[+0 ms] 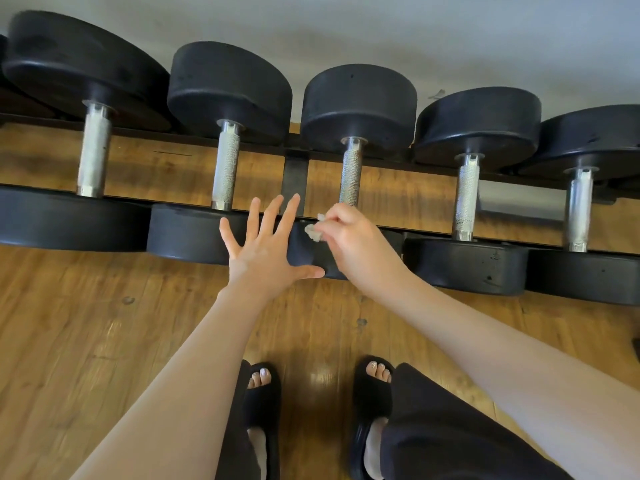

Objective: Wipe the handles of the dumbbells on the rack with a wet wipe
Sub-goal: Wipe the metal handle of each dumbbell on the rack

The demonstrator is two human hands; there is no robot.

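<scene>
Knurled steel handles are seen on 5 black dumbbells laid side by side on a dark rack (295, 174) above a wooden floor (86, 323). The left hand (266, 249) is held flat with all 5 fingers spread wide, nothing gripped, over the near head of the second dumbbell (227, 164) from the left. Just to the right of that hand, the right hand (353, 237) is curled, and a small crumpled wet wipe (313, 230) is pinched between its thumb and fingertips. The wipe is held in front of the near head of the middle dumbbell (353, 168); whether it touches that head cannot be told. The middle dumbbell's handle (351, 174) is seen directly beyond the right hand, its lower end partly hidden by the knuckles. Further right of the right hand, the fourth dumbbell (467, 195) and the fifth dumbbell (580, 209) are set on the rack, well apart from the wipe. Far to the left of the left hand, the largest dumbbell (93, 154) is placed. Below both forearms, 2 feet in black slippers (367, 393) are seen on the floor, flanked by dark trouser legs (450, 427).
</scene>
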